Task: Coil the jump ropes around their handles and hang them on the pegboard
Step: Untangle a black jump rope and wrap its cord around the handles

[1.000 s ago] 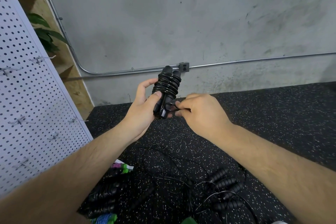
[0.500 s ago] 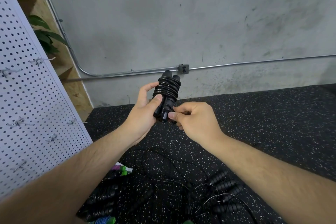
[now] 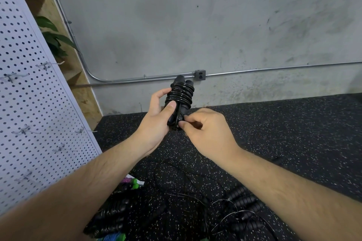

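The left hand [image 3: 154,123] curls round the lower half of the two black handles [image 3: 183,82], its thumb pressed flat on the wraps. The right hand [image 3: 207,133] pinches the tail of the jump rope [image 3: 181,96] between thumb and forefinger at the foot of the bundle, probably to tuck it under a turn. The bundle stands upright in the air, over the far left corner of the speckled mat [image 3: 293,133].

The cord looks glossy and springy, so if the pinch slips or the thumb lifts before the tail is locked, the turns could spring open and slide off the handle tips. A shallow tuck might also let go on one of the thin wire hooks [image 3: 46,64] of the pegboard [image 3: 29,103] to the left. The loose ropes [image 3: 241,207] tangled at the mat's near edge could snag a trailing end.
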Demonstrator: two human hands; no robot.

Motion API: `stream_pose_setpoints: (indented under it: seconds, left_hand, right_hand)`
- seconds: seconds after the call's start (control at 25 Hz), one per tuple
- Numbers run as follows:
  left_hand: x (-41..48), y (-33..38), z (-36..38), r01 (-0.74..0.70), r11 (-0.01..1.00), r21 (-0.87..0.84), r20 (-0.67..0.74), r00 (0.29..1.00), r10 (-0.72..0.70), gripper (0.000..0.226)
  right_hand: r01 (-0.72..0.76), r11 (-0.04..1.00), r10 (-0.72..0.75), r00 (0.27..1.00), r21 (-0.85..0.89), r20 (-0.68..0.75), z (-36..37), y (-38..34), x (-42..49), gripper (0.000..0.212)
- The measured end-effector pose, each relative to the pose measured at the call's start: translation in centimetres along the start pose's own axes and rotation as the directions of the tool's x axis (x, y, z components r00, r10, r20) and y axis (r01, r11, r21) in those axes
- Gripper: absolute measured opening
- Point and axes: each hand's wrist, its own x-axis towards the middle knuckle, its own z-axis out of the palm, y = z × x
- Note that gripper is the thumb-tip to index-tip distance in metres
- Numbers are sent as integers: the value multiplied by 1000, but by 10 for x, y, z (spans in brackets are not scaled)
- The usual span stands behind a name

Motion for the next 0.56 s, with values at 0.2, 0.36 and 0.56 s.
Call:
stream_pose_setpoints:
  seconds: [0.2, 0.36, 0.56]
  left_hand:
    - [0, -2, 1, 1, 1000, -7, 23, 1000, -1, 37]
    - [0, 0, 1, 2, 999, -32, 20, 1000, -2, 36]
    - [-1, 1, -3, 17, 998, -68, 26, 1000, -16, 36]
  right_hand:
    - [-42, 999, 43, 996, 22, -74, 6, 2, -3, 17]
    - [8, 997, 0, 993, 71, -115, 9, 2, -5, 13]
    - [228, 973, -230, 969, -25, -86, 6, 8, -4, 9]
